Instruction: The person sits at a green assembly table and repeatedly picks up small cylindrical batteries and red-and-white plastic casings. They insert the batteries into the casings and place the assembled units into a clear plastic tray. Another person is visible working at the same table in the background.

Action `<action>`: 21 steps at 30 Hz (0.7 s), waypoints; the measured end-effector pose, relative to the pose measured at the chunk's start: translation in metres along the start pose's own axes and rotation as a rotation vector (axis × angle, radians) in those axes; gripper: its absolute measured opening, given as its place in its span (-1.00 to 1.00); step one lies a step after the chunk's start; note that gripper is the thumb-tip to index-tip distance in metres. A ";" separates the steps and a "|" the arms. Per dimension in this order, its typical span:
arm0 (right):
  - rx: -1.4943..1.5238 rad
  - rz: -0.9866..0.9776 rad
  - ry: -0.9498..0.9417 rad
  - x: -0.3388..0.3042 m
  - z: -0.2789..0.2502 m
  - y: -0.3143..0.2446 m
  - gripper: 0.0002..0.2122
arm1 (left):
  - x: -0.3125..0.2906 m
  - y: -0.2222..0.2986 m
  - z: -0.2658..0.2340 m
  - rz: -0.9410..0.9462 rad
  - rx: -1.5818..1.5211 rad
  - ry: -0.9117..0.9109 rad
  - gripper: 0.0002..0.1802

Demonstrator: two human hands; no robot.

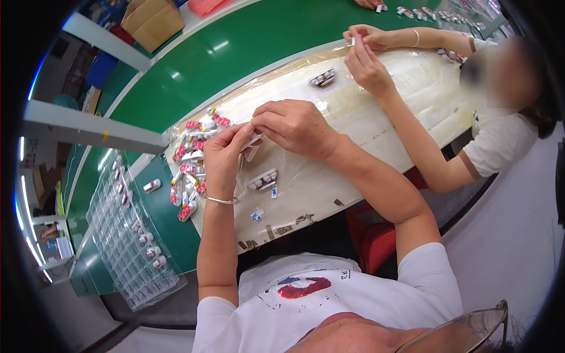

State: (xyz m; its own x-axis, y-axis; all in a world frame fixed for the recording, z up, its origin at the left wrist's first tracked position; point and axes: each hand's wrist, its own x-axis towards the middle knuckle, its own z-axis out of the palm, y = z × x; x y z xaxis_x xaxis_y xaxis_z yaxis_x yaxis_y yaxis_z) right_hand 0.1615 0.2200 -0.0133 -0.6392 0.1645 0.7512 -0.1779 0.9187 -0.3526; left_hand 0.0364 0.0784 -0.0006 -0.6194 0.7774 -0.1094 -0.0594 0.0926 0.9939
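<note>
My left hand [225, 154] and my right hand [299, 127] meet over the pale worktable, fingertips pinched together. Between and below the fingers shows part of a small white piece [253, 152], mostly covered by the left hand; its kind cannot be made out. Beside my left wrist lies a heap of small red, white and silver pieces [191, 160]. Nearer to me on the table rests a small silver-white cluster with rounded parts [262, 179]. Blue-and-white stickers [257, 215] lie close by, another sticker [274, 191] touching or next to that cluster.
A clear compartment tray [130, 241] at the left holds several small pieces. One white piece [152, 186] lies on the green surface. At the right, a co-worker's hands [371, 65] hold something small, near another cluster [322, 77]. A grey post [94, 126] juts in from the left.
</note>
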 end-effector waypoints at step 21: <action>-0.155 0.024 0.056 0.002 0.011 -0.009 -0.91 | -0.005 -0.010 -0.001 0.153 0.168 0.099 -0.75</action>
State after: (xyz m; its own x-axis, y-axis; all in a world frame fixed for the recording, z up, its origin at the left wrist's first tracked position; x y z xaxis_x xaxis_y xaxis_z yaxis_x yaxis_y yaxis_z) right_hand 0.1531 0.2077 -0.0145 -0.5987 0.2030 0.7748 -0.0429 0.9578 -0.2841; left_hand 0.0392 0.0724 -0.0094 -0.6855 0.7262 0.0521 0.1669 0.0871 0.9821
